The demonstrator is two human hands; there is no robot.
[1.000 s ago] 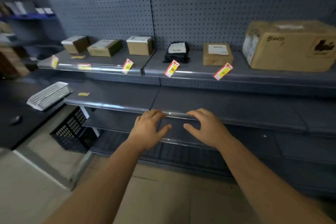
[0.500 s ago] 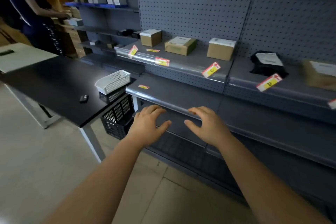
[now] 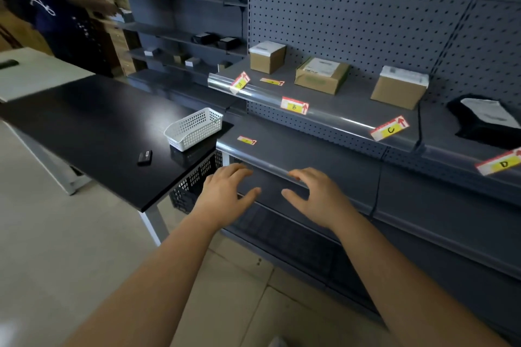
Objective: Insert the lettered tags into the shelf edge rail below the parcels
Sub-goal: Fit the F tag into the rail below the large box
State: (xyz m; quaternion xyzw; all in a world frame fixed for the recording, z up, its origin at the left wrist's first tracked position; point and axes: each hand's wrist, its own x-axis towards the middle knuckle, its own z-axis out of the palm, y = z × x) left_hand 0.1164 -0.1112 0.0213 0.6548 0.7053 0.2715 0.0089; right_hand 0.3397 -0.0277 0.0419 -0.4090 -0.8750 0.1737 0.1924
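Red-and-yellow tags stick askew in the clear edge rail (image 3: 335,118) of the parcel shelf: tag A (image 3: 240,83), tag B (image 3: 294,106), tag C (image 3: 390,129) and tag D (image 3: 500,164). One loose tag (image 3: 272,82) lies flat on that shelf, another loose tag (image 3: 247,140) on the shelf below. Three cardboard parcels (image 3: 321,75) and a black bag parcel (image 3: 485,118) stand above the rail. My left hand (image 3: 225,193) and my right hand (image 3: 318,196) hover empty, fingers spread, in front of the lower shelf edge.
A black table (image 3: 84,132) at the left holds a white mesh basket (image 3: 194,128) and a small black device (image 3: 145,157). A black crate (image 3: 194,183) sits under it. Another person (image 3: 56,3) stands at the far left by other shelves.
The view has swung left, bringing the table, basket and the other person into sight; the right-hand parcels left the frame. Both hands stay empty and spread at the lower shelf edge.
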